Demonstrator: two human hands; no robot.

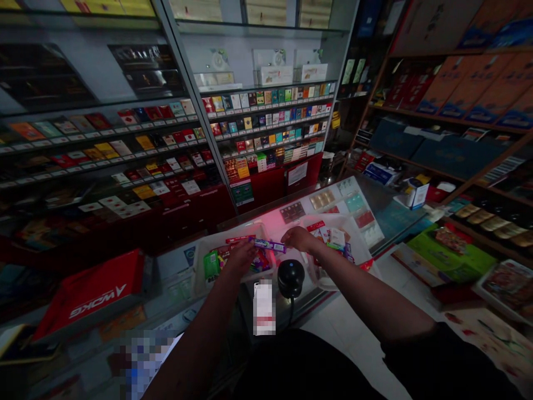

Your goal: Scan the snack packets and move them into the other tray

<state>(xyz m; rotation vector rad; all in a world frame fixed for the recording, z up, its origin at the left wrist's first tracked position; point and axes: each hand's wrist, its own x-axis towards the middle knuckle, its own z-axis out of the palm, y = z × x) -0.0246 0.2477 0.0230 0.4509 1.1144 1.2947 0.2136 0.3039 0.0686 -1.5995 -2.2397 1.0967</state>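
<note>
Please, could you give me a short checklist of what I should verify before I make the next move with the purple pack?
1. Left hand holds the purple pack: ok.
2. Right hand touches the pack's other end: cannot tell; it is very near.
3. Pack is apart from the black round device: ok.
4. Left white bin stands upright, goods inside: ok.
5. Right white bin stands upright, goods inside: ok.
6. Pack's print is readable here: not ok, too small.
</note>
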